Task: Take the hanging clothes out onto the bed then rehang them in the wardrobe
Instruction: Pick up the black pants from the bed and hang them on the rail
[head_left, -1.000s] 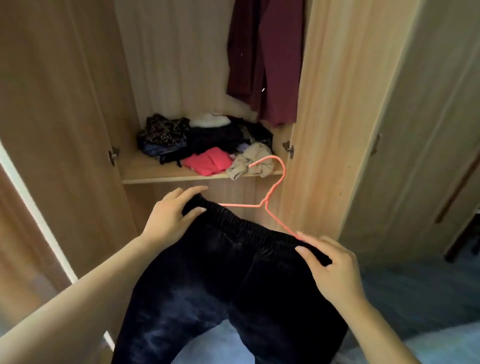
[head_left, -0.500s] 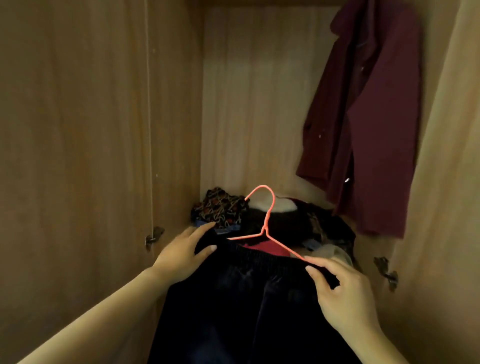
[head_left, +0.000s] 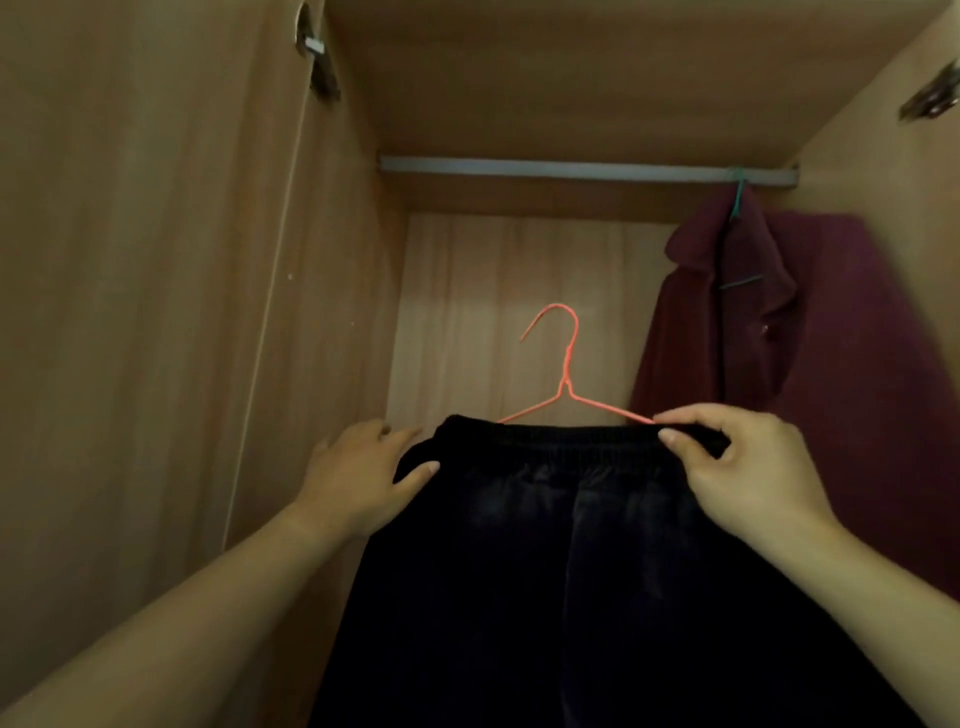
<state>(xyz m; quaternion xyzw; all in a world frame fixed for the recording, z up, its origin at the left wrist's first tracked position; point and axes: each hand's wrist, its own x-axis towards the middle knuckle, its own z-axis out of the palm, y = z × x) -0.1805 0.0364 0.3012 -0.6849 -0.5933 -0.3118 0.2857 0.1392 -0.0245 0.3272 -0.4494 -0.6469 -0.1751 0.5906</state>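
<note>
we seem mid-rehang: the maroon jacket (head_left: 857, 389) already hangs on the rail (head_left: 571, 169), while the dark trousers (head_left: 545, 545) on their orange hanger (head_left: 565, 374) sit below it inside the wardrobe (head_left: 156, 260), hook not yet on. our left grip (head_left: 358, 478) clasps one waistband end, our right grip (head_left: 748, 467) pinches the other with the hanger arm

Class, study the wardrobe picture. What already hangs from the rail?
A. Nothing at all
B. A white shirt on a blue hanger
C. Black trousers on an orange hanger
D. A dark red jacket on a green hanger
D: the dark red jacket hangs from a green hanger hooked on the rail at its right end, while the black trousers on the orange hanger are held below the rail by the left hand and right hand.
</note>
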